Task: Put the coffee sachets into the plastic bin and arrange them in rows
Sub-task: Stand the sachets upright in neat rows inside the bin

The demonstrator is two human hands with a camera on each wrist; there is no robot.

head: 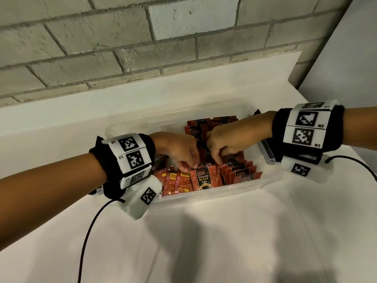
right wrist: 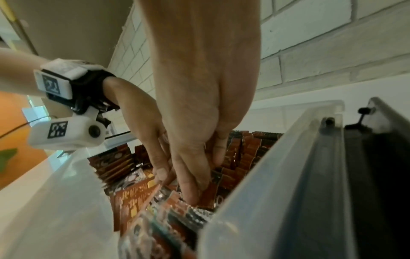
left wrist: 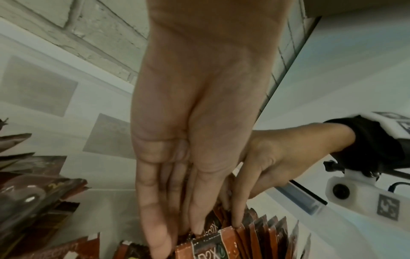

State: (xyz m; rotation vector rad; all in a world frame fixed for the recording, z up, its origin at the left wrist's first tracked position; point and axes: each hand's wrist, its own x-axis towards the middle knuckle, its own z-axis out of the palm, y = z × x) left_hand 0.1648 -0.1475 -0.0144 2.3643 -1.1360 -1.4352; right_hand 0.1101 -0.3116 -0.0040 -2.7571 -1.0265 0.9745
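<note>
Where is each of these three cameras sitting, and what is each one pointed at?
Head: worn on the head, looking down at the plastic bin of coffee sachets; both forearms show.
Left wrist: looks along the left hand to its fingertips among the sachets.
Right wrist: looks along the right hand into the bin.
Shared: each wrist view also catches the other hand.

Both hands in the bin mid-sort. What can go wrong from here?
1. The upright sachet rows stand loose; right hand working between them may topple some.
2. Left hand fingers press among flat sachets, likely mixing orientations.
3. Wrist cable could snag the plastic bin rim.
</note>
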